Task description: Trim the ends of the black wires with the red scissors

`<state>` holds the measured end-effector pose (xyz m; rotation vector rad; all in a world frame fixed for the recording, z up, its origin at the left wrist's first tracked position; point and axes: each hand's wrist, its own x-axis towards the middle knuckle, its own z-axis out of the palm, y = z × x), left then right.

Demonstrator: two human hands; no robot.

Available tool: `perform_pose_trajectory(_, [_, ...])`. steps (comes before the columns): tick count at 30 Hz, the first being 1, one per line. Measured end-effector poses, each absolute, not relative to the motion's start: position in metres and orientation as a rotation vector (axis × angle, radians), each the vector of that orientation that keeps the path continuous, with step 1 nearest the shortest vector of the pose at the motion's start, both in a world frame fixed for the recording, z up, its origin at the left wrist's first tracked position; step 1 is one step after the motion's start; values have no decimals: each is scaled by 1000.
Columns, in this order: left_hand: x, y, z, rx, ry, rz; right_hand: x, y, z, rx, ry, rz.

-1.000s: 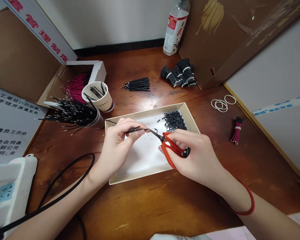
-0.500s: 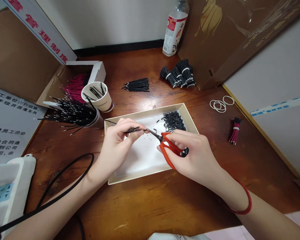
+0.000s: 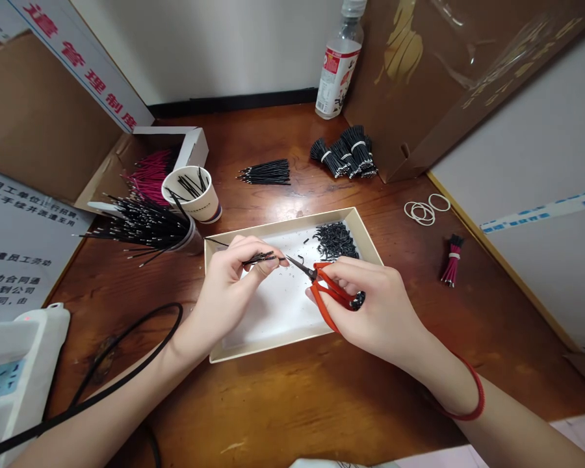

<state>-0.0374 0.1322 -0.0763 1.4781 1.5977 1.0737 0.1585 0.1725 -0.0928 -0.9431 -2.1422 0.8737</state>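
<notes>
Pinched fingers of the left hand (image 3: 231, 286) hold thin black wires (image 3: 259, 258) above a shallow box (image 3: 363, 233) mid-counter (image 3: 273, 403); the right hand (image 3: 380, 302) curls around red-handled snips (image 3: 314, 273), tips beside them. A slight slip could nick the left fingertips. Both forearms (image 3: 127, 396) angle inward from the near side.

Hands (image 3: 299, 286) above tray (image 3: 273, 305), red-handled scissors (image 3: 322, 279), black wires (image 3: 259, 258)

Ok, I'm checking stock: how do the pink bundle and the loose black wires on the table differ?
The pink bundle is pink with black ends; the loose black wires are black. A pale band ties the pink bundle; none shows on the loose black wires. Both show silvery tips.
</notes>
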Motion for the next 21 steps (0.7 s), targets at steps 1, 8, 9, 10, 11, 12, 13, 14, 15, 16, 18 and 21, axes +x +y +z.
perform_pose_trajectory(1, [-37,132,-76,1479,1599,1073,159,173,-93,-945,-2144,871])
perform_pose_trajectory(8, [-38,131,-76,1491,1590,1085,158,172,-95,-943,-2142,869])
perform_pose_trajectory(9, [-38,131,-76,1493,1585,1090,158,173,-95,-947,-2142,872])
perform_pose_trajectory(10, [-38,131,-76,1492,1581,1094,158,173,-95,-950,-2144,874])
perform_pose_trajectory(11, [-38,131,-75,1491,1577,1098,158,173,-95,-951,-2147,874])
perform_pose_trajectory(12, [-38,131,-75,1490,1573,1102,158,173,-95,-950,-2149,874])
perform_pose_trajectory(13, [-37,131,-75,1489,1570,1104,158,172,-95,-949,-2151,873])
perform_pose_trajectory(14, [-37,132,-75,1486,1566,1106,158,172,-95,-950,-2151,872])
perform_pose_trajectory(15, [-36,132,-75,1480,1564,1109,158,172,-95,-953,-2149,871])
perform_pose_trajectory(16, [-36,133,-75,1472,1563,1112,158,172,-95,-958,-2140,874])
perform_pose_trajectory(18, [-35,134,-75,1447,1561,1118,158,172,-95,-991,-2089,916])
perform_pose_trajectory(21, [-35,135,-75,1413,1552,1131,158,174,-93,-1076,-1940,1066])
